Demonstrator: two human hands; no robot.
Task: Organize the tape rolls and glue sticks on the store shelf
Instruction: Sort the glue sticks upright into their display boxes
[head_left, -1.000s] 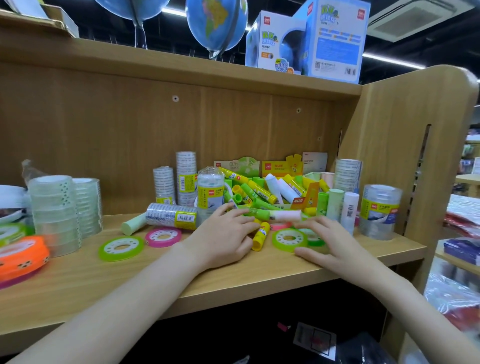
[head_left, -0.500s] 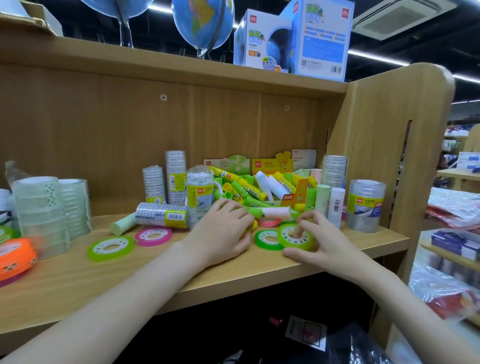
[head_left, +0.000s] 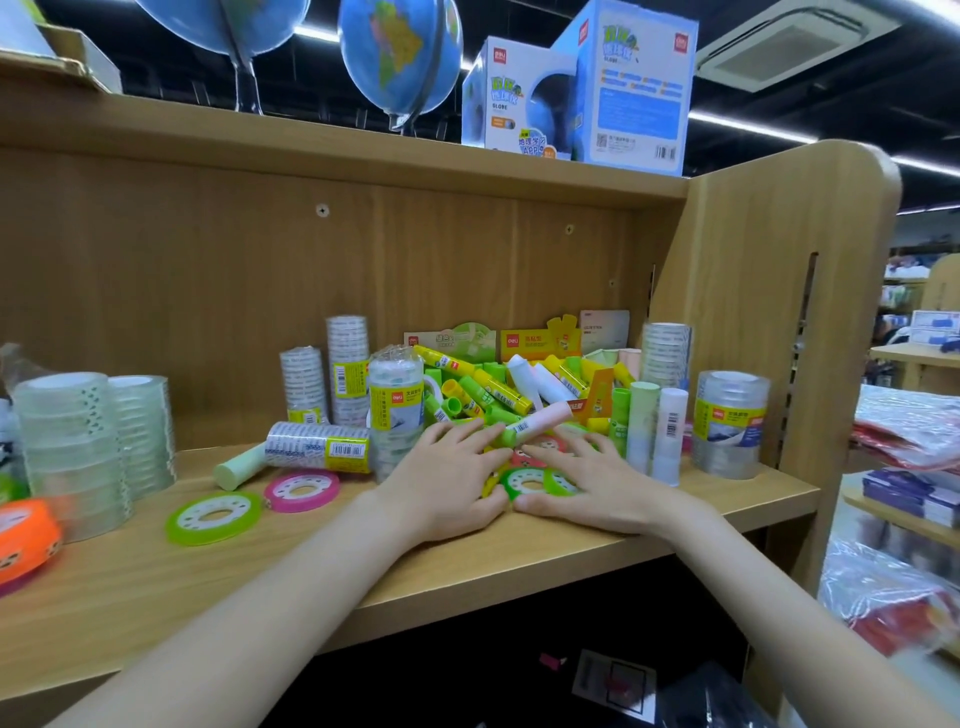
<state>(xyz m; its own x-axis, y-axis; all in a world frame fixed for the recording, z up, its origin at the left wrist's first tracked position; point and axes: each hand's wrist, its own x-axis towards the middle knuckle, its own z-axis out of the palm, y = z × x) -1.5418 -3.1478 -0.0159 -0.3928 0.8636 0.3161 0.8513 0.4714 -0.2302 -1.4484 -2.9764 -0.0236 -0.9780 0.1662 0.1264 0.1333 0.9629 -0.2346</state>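
Head | green tape roll (head_left: 535, 482) between left hand (head_left: 451, 483), right hand (head_left: 597, 486)

Bright shop, a bit blurry at the sides.
Long ceiling lights (head_left: 748, 130) shine above; edges bend, orange tape roll (head_left: 23, 535) looks smeared.

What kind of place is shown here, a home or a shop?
Most likely a stationery shop: packaged tape rolls with barcode labels, a heap of glue sticks on a wooden display shelf, and boxed globes above.
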